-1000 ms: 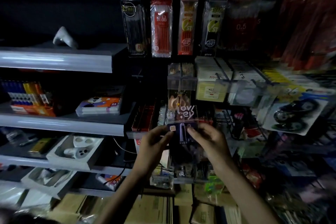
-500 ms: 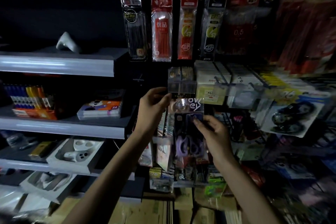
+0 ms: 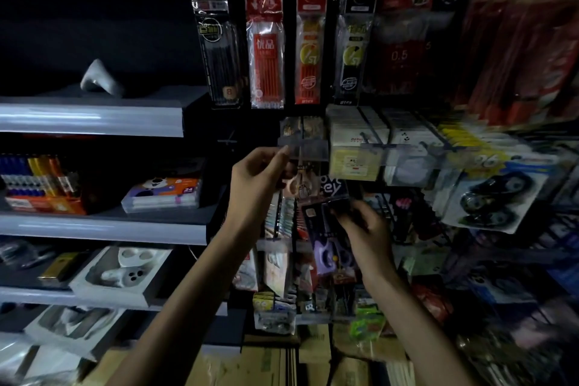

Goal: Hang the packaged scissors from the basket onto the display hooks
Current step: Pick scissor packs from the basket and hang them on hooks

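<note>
The right hand (image 3: 366,233) grips the scissors pack (image 3: 324,244) just below a clear price tag (image 3: 305,149). The left hand (image 3: 257,178) pinches that tag's edge.

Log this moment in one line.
step: hanging | left hand: holds tag | right hand: holds scissors pack | status: not yet hooked

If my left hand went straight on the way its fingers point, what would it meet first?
Probably the clear label holder at the hook's front end. The left hand looks almost at its left edge, though depth is unclear in this dim view.
</note>
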Motion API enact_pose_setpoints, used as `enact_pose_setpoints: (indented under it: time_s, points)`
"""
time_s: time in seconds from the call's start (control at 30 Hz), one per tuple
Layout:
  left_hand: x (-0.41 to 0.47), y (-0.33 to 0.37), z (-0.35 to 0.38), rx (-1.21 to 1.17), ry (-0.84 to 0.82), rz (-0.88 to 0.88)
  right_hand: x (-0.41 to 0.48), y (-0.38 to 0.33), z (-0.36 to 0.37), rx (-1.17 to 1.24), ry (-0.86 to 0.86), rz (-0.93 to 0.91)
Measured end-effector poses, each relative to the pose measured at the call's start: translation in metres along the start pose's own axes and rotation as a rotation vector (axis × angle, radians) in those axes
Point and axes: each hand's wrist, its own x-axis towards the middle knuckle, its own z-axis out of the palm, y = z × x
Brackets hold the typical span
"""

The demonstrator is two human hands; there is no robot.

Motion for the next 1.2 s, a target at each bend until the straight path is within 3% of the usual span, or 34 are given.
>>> enact_pose_setpoints:
  time_s: [0.47,0.67,1.2]
  points:
    - [-0.003,0.022,-0.011,0.047,-0.047,0.051,0.023,-0.026,0.034,0.056,-0.025,-0.034]
    - [-0.004,0.020,-0.016,0.144,-0.076,0.089,0.041,-0.032,0.051,0.088,0.029,-0.025]
    - [-0.007,0.014,-0.019,0.140,-0.095,0.090,0.052,-0.021,0.062,0.119,0.070,0.003]
